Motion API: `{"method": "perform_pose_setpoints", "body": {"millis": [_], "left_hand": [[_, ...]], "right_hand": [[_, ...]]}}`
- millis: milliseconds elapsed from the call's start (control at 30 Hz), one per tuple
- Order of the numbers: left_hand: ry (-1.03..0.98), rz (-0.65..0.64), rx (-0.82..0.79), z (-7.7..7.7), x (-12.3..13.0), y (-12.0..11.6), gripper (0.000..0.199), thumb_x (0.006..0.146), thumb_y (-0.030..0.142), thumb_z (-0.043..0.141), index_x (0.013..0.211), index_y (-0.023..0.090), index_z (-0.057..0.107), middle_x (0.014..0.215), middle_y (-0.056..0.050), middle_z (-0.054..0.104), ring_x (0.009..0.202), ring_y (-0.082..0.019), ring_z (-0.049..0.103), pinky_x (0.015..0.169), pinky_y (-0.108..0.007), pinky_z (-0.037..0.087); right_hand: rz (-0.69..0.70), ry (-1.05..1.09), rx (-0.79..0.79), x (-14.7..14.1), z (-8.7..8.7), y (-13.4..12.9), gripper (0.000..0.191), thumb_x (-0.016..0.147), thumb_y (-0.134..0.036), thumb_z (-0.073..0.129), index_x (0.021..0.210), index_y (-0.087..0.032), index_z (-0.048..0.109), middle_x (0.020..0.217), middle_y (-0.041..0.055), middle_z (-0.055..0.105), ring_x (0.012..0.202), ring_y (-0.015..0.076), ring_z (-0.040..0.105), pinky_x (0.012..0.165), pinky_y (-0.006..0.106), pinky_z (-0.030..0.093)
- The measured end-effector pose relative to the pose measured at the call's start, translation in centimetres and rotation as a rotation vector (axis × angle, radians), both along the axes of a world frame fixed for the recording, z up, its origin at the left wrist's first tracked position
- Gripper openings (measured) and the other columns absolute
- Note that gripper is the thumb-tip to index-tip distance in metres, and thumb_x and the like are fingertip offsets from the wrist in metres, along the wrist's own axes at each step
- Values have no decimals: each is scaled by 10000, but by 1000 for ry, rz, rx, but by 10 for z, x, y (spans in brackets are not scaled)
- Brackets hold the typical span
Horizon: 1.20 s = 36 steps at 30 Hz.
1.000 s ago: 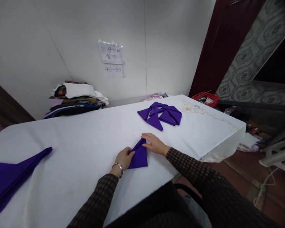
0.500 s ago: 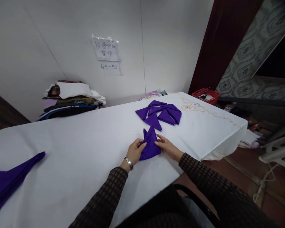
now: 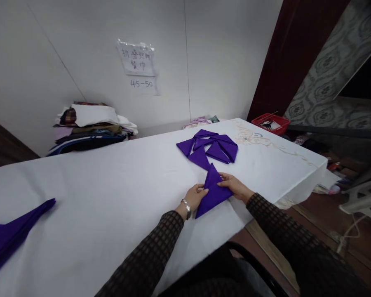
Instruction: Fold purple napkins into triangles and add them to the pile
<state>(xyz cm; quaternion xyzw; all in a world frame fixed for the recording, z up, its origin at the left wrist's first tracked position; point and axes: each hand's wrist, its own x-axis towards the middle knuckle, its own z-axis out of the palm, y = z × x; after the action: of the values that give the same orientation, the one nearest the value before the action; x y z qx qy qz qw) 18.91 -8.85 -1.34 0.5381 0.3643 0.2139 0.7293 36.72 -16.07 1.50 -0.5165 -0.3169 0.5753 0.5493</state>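
A purple cloth folded into a triangle [image 3: 214, 193] is held between my two hands over the white-covered table [image 3: 117, 206], its tip pointing away from me. My left hand [image 3: 195, 197], with a silver bracelet at the wrist, pinches its left edge with the thumb on top. On the right edge, the thumb and fingers of my right hand [image 3: 235, 186] grip the cloth. Just beyond its tip, several folded purple triangles [image 3: 218, 149] lie in a loose ring. More purple cloth [image 3: 12, 237] lies at the table's left edge.
Stacked clothes [image 3: 92, 126] stand at the back left against the wall. A paper sign [image 3: 139, 68] hangs above. Behind the table's far right end is a red basket [image 3: 270, 123]. A white plastic chair [image 3: 363, 198] is at the right.
Both hands have moved to the right with the purple cloth. It now shows a flat, wider triangle with straight edges, where it was a rounded, partly open cone.
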Motion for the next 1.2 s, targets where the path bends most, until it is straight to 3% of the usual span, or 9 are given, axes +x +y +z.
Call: {"method": "perform_pose_setpoints", "body": {"millis": [133,267,400,533,767,1000,1200], "left_hand": [[115,-21,55,4,-1,-5,459,701,277,695,1108,147,526,839,-43,673,557,-109,609,517,-236,465],[107,14,117,0,-10,-8,341,717,274,663,1019,146,567,853,-50,662,571,-96,607,521,-219,473],[37,24,178,-10,-17,-13,289,713,318,655,947,157,603,821,-34,656,569,-88,593,558,-229,491],[9,6,242,-16,-19,-17,279,726,338,629,938,157,620,806,-33,655,588,-89,588,576,-230,489],[20,-11,259,-17,-21,-17,302,730,389,603,928,162,618,795,-30,662,590,-98,582,570,-236,479],[9,-15,258,-18,-21,-17,279,738,374,592,918,163,618,799,-36,667,593,-101,583,573,-243,481],[22,-20,256,-15,-22,-16,274,741,366,585,916,159,620,800,-40,670,605,-105,593,578,-242,482]], "right_hand": [[9,-95,-120,51,7,9,506,567,-48,642,1054,-186,635,816,16,729,618,135,665,606,233,528],[53,-214,-237,87,13,31,470,536,-24,635,984,-163,674,791,38,732,621,148,663,618,246,536],[143,-343,-314,96,17,65,397,509,-27,645,882,-149,710,749,47,730,604,162,657,637,273,537],[168,-519,-295,98,18,96,304,516,-43,659,787,-159,730,717,41,729,615,168,658,701,298,535],[145,-675,-240,108,5,122,288,543,-50,661,790,-169,746,781,29,735,732,209,676,798,332,527],[-32,-901,-67,109,-4,118,466,632,-92,666,1091,-168,674,1011,49,712,962,220,640,913,340,473],[-308,-1070,81,110,-13,68,359,810,-195,503,1145,-159,627,1128,85,659,1035,201,603,950,360,446]]}}
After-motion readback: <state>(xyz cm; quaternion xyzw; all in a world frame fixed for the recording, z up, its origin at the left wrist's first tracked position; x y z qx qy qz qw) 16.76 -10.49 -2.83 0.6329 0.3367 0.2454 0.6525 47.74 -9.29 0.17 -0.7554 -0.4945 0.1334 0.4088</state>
